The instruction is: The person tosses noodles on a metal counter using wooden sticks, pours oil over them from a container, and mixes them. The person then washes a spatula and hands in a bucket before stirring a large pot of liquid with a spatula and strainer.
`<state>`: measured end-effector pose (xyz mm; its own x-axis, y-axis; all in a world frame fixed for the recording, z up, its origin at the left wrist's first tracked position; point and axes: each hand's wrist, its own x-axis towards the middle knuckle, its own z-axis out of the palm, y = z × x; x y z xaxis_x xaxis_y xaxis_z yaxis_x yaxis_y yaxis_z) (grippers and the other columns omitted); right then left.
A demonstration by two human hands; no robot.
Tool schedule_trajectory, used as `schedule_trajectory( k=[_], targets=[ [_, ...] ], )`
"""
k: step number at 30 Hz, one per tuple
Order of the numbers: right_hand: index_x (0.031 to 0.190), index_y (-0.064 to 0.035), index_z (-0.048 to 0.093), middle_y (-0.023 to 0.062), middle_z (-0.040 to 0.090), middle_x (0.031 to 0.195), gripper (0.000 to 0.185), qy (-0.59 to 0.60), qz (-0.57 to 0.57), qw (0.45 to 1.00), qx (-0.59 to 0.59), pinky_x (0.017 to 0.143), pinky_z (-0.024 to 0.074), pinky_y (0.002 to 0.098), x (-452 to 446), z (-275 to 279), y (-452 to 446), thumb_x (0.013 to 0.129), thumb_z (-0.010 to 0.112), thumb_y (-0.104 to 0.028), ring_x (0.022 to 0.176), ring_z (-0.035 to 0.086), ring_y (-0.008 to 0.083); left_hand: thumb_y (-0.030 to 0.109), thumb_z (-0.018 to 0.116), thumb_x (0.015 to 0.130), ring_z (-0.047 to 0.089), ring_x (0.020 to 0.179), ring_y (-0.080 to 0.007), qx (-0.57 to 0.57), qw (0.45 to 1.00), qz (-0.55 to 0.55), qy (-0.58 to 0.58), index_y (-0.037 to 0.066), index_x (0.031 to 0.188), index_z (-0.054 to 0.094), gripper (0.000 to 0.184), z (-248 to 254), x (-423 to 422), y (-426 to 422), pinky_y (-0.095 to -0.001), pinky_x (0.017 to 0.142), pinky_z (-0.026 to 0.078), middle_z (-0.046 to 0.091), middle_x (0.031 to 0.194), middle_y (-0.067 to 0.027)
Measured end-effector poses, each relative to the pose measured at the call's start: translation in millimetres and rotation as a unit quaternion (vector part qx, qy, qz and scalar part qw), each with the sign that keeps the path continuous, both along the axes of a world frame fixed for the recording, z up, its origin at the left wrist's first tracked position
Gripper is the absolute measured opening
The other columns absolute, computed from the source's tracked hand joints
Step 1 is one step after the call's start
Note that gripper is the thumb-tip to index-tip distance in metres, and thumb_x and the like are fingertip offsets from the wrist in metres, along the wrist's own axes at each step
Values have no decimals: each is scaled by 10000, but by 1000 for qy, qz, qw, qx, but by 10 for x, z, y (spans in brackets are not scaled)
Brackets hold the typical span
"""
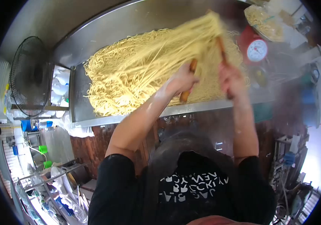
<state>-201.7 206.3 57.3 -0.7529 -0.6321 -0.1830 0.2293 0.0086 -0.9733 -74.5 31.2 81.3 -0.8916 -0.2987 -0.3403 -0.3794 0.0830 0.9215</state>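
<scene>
A broad heap of yellow noodles [119, 78] lies in a large metal tray [79, 84]. My left hand [184, 79] is closed around a short brown wooden stick [184, 96] above the front part of the heap. To its right, my right hand [231, 79] grips another brown wooden stick [221, 48], tilted with its far end up among the noodles. A long bundle of lifted noodles [209, 26] stretches from that end down to the left across the heap, blurred by motion. Noodles hide the far ends of both sticks.
Right of the noodles stands a red dial scale [257, 50], with a bag of noodles [265, 24] on top. A wire-caged fan [31, 75] is at the left. Behind the tray's front edge is a brown floor [100, 144]. Steam or haze blurs the right side.
</scene>
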Motion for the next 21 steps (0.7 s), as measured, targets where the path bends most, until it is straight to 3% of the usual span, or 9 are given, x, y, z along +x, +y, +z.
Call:
schedule_trajectory(
  k=[3,6,8,9,10,12,15,17,21],
  targets=[
    [1068,-56,570,-61,448,609,174,64,-93,993,-16,353,309,214,-339,612,-78,974,593,-201,400,398,42,105,662,846,499,478,-122,-50,994,-99,13,-13,1293,470,501,130,-16,-212,-293,467,427,568,739,-63],
    [1094,-42,558,-47,457,648,194,162,-24,970,180,372,316,227,-862,473,404,978,572,-198,419,405,45,187,685,875,528,559,-131,-161,972,-145,-91,54,1473,394,678,-7,727,-717,-298,525,443,599,865,-87],
    [1037,-26,582,-3,509,681,199,212,49,905,364,419,360,278,-1114,220,1083,954,587,-208,463,470,97,214,691,865,576,651,-133,-228,939,-169,-196,125,1483,426,678,184,1551,-996,-325,599,475,617,839,-92],
    [1003,-10,592,38,543,698,213,233,93,853,458,461,407,321,-1166,153,1412,935,603,-212,506,528,145,287,713,852,675,939,-280,-256,916,-143,-272,147,1418,492,624,206,2036,-1093,-400,805,515,697,1053,-168],
    [954,22,577,141,618,762,228,345,137,786,494,613,472,431,-1031,171,1726,896,619,-195,678,627,278,274,714,846,677,1001,-313,-183,885,-112,-412,134,1396,510,603,558,2237,-1049,-412,834,513,697,1093,-181],
    [1041,0,595,221,659,880,255,345,176,705,594,745,472,479,-694,480,2094,842,648,-149,851,637,410,239,664,868,680,927,-342,-258,920,-103,-275,125,1398,500,566,395,3086,-1193,-448,807,504,694,992,-190],
    [1114,-17,602,254,653,962,335,336,161,680,632,785,469,503,-272,1216,2252,795,687,-72,908,617,451,162,615,868,687,831,-338,-285,902,-31,-322,109,1423,470,576,-18,3158,-1104,-449,717,517,690,937,-215],
    [1106,-17,585,260,648,969,340,340,151,656,657,778,465,496,-91,1639,1969,787,688,-75,905,610,454,153,622,865,681,750,-309,-158,931,-2,-328,90,1443,430,612,-137,2492,-844,-425,696,522,687,1050,-216],
    [1233,-31,536,268,635,1010,442,458,150,647,590,796,461,507,-58,2123,1542,807,653,-4,935,592,474,101,543,883,588,564,-211,-163,958,-45,-232,104,1444,420,574,-1094,1654,-734,-356,535,508,654,836,-138]
  ],
)
